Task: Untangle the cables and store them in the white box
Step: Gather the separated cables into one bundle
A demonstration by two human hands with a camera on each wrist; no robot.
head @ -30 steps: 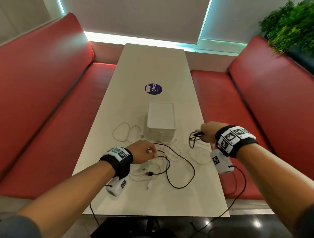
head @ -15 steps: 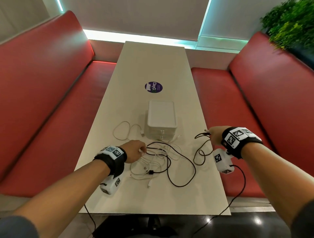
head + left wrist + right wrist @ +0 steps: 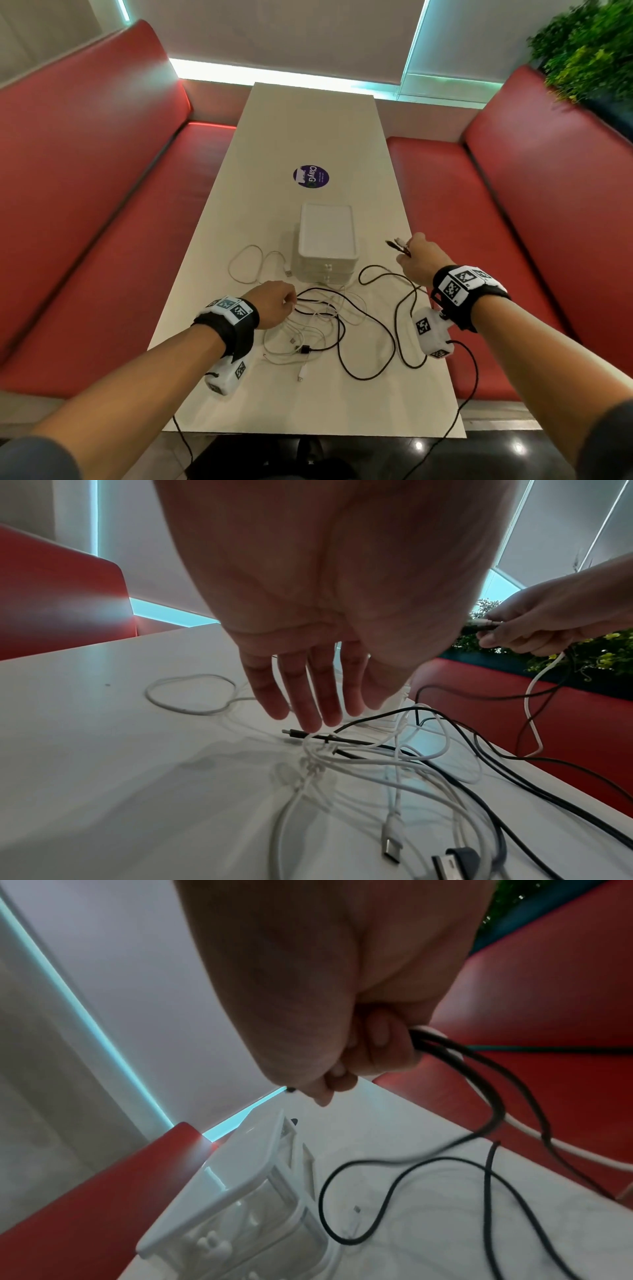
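Observation:
A white lidded box (image 3: 325, 236) (image 3: 240, 1164) stands mid-table. In front of it lies a tangle of white and black cables (image 3: 318, 329) (image 3: 377, 758). My left hand (image 3: 277, 301) hovers at the tangle's left edge with straight fingers (image 3: 308, 696) just above a black plug (image 3: 291, 733), holding nothing. My right hand (image 3: 414, 255) (image 3: 342, 1069), raised to the right of the box, grips the ends of a black cable (image 3: 399, 301) (image 3: 496, 1104) together with a white one (image 3: 532, 696). Both cables trail down into the tangle. A separate white cable loop (image 3: 246, 263) lies left of the box.
A purple round sticker (image 3: 311, 176) sits on the table (image 3: 308, 120) beyond the box. Red benches (image 3: 102, 205) flank both long sides. A green plant (image 3: 589, 51) stands at the far right. Loose USB plugs (image 3: 455, 859) lie near the front edge.
My right hand has moved up and to the right, lifting the cable ends and drawing the black cable out of the tangle. My left hand has shifted slightly left.

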